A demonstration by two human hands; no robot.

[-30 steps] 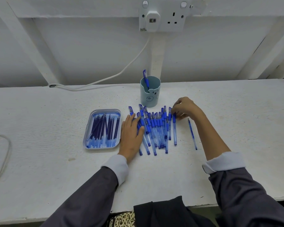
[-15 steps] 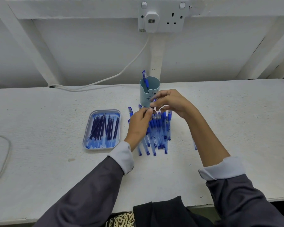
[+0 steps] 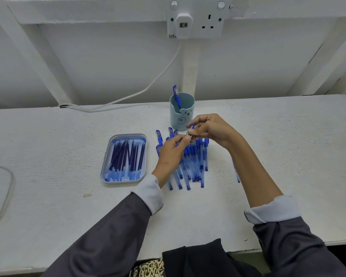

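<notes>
Pen (image 3: 190, 133) x1 pinched by L hand (image 3: 171, 154), R hand (image 3: 212, 129).

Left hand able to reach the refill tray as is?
Probably yes: the tray lies beside the left hand on its outer side, with only bare table between. But it and the right hand pinch one pen, so it would have to let go first.

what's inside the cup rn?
One blue pen stands in the cup, leaning left, cap end above the rim. The cup's wall hides the pen's lower end and the bottom, so anything shorter in there cannot be seen.
</notes>
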